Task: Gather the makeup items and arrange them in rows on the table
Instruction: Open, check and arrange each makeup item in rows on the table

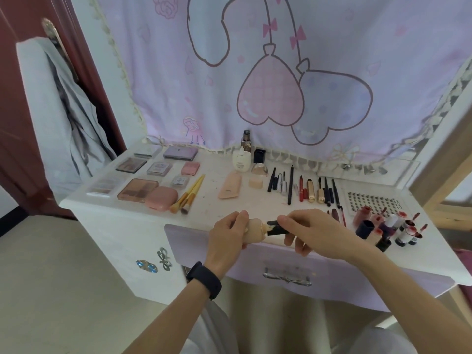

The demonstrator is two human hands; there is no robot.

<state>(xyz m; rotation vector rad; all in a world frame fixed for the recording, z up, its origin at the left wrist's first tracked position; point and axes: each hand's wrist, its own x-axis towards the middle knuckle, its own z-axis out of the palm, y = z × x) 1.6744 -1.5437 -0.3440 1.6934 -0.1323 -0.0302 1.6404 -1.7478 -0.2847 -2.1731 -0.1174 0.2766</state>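
Note:
Over the front edge of the white table (212, 200), my left hand (227, 233) grips a beige foundation bottle (256, 229). My right hand (309, 229) pinches its black cap (275, 227) at the bottle's neck. Eyeshadow palettes (138, 190) and pink compacts (161, 197) lie in rows at the left, with yellow-handled brushes (190, 194) beside them. Pencils, mascaras and gold lipsticks (310, 189) lie side by side right of centre. Lip glosses and small bottles (390, 227) cluster at the right front.
A peach tube (229, 186), a cream bottle (241, 159), a brown pump bottle (246, 143) and a black cap (259, 155) stand at the back centre. A lash tray (373, 203) lies at the right. A lilac drawer (281, 267) sits below my hands. A curtain hangs behind.

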